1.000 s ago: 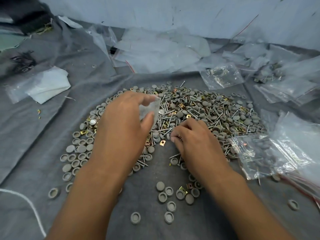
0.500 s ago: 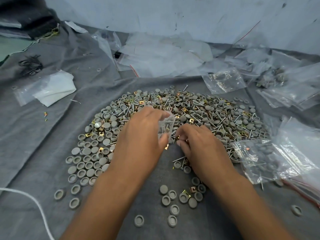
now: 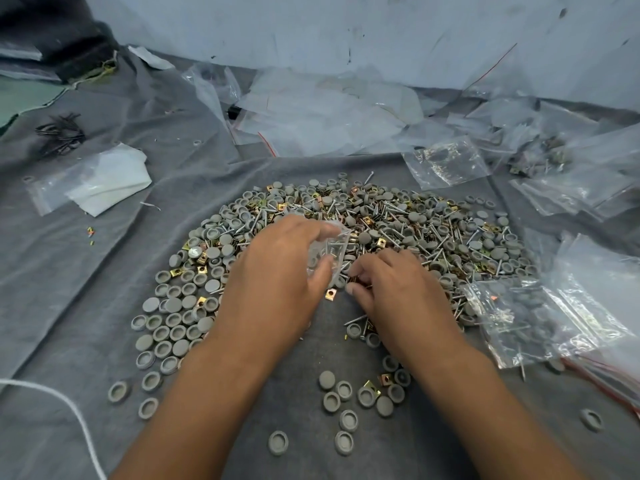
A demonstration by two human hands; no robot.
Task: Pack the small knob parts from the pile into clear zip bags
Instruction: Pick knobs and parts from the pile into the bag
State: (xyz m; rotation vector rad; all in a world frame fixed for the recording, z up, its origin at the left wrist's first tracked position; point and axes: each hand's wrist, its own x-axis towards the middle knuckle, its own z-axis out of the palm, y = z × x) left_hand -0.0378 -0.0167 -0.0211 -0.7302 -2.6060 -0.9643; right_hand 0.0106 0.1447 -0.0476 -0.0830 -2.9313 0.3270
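- Grey knobs (image 3: 346, 244), screws and brass clips lie heaped on the cloth (image 3: 86, 306).
- Left hand (image 3: 277, 282) pinches a clear bag (image 3: 329, 251) over the heap.
- Right hand (image 3: 398, 292), fingers curled, pinches small parts beside the bag.

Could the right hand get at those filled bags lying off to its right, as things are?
Probably yes. The filled bags lie on the cloth just right of the right hand, nothing between them. But that hand is pinching small parts at the pile beside the bag the left hand holds, so it isn't free.
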